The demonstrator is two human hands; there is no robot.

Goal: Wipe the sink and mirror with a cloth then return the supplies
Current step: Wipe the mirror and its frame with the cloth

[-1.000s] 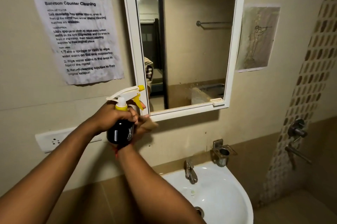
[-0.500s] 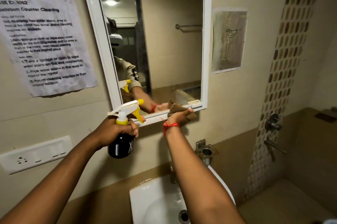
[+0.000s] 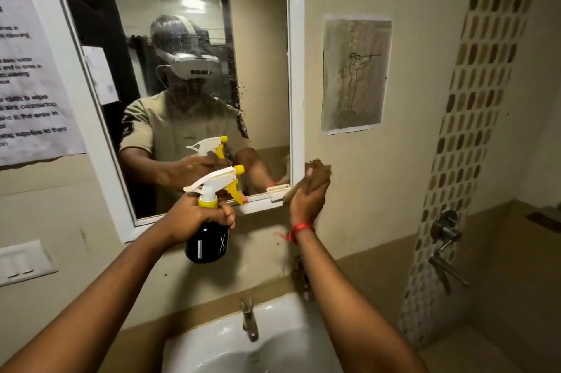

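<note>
Left hand (image 3: 198, 214) is gripping the spray bottle (image 3: 209, 220) by its neck, fingers curled tight round it, just below the mirror (image 3: 188, 69); bottle is standing upright, long axis vertical, nozzle pointing right along the mirror's lower frame, likely readying a spritz; right hand (image 3: 306, 202), fingers pressed together round the bunched cloth (image 3: 315, 176), is sitting at the mirror's lower right corner, probably poised to wipe

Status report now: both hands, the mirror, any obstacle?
Left hand gripping spray bottle. Right hand holding cloth at mirror frame corner. Nothing blocking.
</note>
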